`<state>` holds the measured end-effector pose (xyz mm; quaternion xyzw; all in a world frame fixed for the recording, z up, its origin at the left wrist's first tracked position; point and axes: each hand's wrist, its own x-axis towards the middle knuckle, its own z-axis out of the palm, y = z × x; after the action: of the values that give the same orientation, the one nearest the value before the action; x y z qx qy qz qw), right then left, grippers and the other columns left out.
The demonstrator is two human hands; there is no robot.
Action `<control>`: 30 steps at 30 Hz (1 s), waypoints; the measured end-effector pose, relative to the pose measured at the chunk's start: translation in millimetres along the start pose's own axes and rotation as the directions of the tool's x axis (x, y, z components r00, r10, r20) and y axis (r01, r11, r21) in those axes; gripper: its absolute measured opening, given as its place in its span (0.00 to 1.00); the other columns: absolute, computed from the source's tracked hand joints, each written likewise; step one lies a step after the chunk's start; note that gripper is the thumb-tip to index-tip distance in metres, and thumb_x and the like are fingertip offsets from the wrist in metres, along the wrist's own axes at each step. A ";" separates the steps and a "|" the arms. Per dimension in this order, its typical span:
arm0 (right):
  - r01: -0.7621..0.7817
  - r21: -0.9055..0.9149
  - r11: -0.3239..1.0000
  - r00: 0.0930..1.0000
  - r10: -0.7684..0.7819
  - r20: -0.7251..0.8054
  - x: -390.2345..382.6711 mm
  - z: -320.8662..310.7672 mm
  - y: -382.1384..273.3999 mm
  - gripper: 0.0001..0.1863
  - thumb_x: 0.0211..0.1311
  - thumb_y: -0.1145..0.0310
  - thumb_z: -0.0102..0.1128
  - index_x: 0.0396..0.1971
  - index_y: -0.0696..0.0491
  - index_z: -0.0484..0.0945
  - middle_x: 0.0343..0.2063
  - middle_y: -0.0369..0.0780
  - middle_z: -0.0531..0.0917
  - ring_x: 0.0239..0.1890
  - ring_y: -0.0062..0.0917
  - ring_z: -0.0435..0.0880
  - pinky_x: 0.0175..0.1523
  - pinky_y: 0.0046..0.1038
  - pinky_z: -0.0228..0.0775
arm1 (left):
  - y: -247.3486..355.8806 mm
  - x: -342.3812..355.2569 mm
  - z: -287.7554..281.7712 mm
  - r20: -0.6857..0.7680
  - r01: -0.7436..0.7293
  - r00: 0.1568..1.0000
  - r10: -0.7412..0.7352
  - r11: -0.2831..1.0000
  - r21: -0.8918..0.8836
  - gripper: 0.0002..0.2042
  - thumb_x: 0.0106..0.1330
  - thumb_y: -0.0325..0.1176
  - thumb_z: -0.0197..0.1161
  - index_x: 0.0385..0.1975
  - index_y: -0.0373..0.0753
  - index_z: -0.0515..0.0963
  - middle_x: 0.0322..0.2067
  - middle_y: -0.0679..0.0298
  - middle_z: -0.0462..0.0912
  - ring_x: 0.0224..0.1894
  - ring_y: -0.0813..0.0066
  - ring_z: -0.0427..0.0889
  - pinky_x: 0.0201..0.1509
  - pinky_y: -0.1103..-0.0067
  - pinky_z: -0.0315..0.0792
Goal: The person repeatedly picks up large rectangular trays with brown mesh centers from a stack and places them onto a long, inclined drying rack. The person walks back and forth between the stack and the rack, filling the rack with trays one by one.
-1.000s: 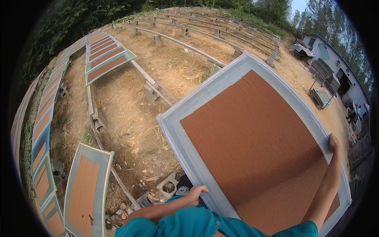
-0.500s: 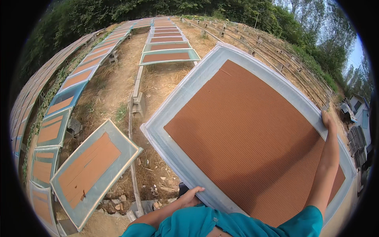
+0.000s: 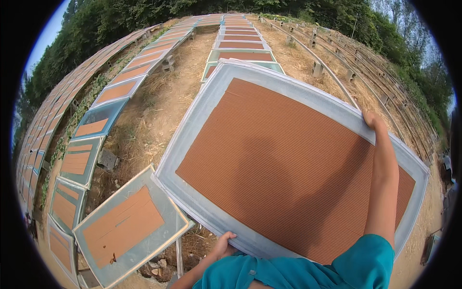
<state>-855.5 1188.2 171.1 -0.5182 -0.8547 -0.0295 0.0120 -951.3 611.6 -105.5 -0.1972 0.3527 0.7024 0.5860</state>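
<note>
In front of me I carry a large framed mesh screen (image 3: 216,94) with a pale rim, tilted and angled across my body. A wide rectangle of ribbed reddish-brown material (image 3: 260,164), lined closely in parallel, lies on its mesh. My right hand (image 3: 374,121) grips the far edge, its forearm reaching over the brown surface and casting a shadow. Closed on the near edge is my left hand (image 3: 223,246), thumb on top and other fingers hidden below. A second screen (image 3: 175,212) rests at the lower left, partly behind the held screen's left corner, with a cracked tan sheet (image 3: 125,224) on it.
Rows of similar screens (image 3: 113,108) stretch away on the left, and another row (image 3: 240,38) runs ahead. Bare wooden rails (image 3: 332,79) on concrete blocks (image 3: 317,69) extend at the right. Strawy dirt lies between rows; trees (image 3: 192,12) stand behind.
The held screen has swung so that its long far edge slopes less steeply, and its left corner now overlaps the lower-left screen. Both hands keep their grip. My view has turned somewhat left.
</note>
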 end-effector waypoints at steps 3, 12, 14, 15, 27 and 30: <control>0.029 -0.002 1.000 0.998 -0.029 -0.058 113.2 -7.4 -30.3 0.31 0.56 0.53 0.23 0.41 0.60 0.73 0.47 0.52 0.70 0.52 0.42 0.67 0.56 0.36 0.57 | 57.3 88.4 26.3 0.077 -0.003 0.997 0.003 1.000 0.004 0.31 0.46 0.31 0.49 0.54 0.32 0.54 0.54 0.48 0.61 0.55 0.50 0.61 0.58 0.55 0.55; 0.147 0.084 0.986 0.988 -0.142 -0.069 391.5 -6.1 -209.6 0.30 0.54 0.54 0.26 0.43 0.59 0.73 0.48 0.50 0.70 0.53 0.40 0.66 0.56 0.33 0.56 | 204.2 242.3 137.5 0.031 -0.213 0.976 0.216 0.973 -0.089 0.32 0.44 0.32 0.50 0.55 0.35 0.54 0.54 0.51 0.61 0.56 0.52 0.60 0.58 0.55 0.55; 0.177 0.045 0.983 0.984 -0.176 -0.032 443.7 -11.9 -237.6 0.30 0.54 0.54 0.26 0.43 0.59 0.73 0.49 0.50 0.70 0.53 0.40 0.67 0.56 0.34 0.56 | 241.5 270.8 154.5 0.104 -0.126 0.985 0.141 0.982 -0.138 0.32 0.44 0.32 0.50 0.55 0.35 0.56 0.53 0.52 0.62 0.56 0.52 0.60 0.58 0.55 0.54; 0.217 0.039 0.975 0.976 -0.215 -0.036 474.2 -3.5 -255.8 0.30 0.54 0.54 0.26 0.43 0.59 0.73 0.49 0.50 0.70 0.53 0.40 0.67 0.56 0.34 0.56 | 261.0 285.3 164.8 0.068 -0.141 0.986 0.151 0.980 -0.140 0.32 0.43 0.33 0.50 0.54 0.35 0.56 0.53 0.51 0.62 0.56 0.52 0.60 0.58 0.55 0.54; 0.239 -0.015 0.971 0.971 -0.239 0.023 774.9 97.5 -540.6 0.30 0.55 0.54 0.26 0.44 0.58 0.72 0.50 0.48 0.69 0.53 0.39 0.67 0.56 0.34 0.57 | 519.7 529.4 176.8 -0.021 -0.221 0.975 0.223 0.943 -0.247 0.31 0.44 0.33 0.49 0.53 0.32 0.57 0.52 0.49 0.63 0.55 0.51 0.61 0.57 0.55 0.55; 0.227 -0.038 0.973 0.962 -0.218 0.162 826.9 155.8 -591.9 0.29 0.55 0.55 0.26 0.45 0.56 0.72 0.50 0.45 0.71 0.54 0.35 0.67 0.57 0.32 0.57 | 553.7 561.9 161.9 -0.092 -0.126 0.990 0.104 0.953 -0.277 0.30 0.42 0.35 0.51 0.51 0.35 0.61 0.50 0.52 0.66 0.53 0.53 0.62 0.56 0.56 0.57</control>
<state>-1761.3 1656.8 35.2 -0.4195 -0.9047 -0.0140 -0.0730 -1594.4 1078.0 -238.0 -0.2844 0.2819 0.7703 0.4963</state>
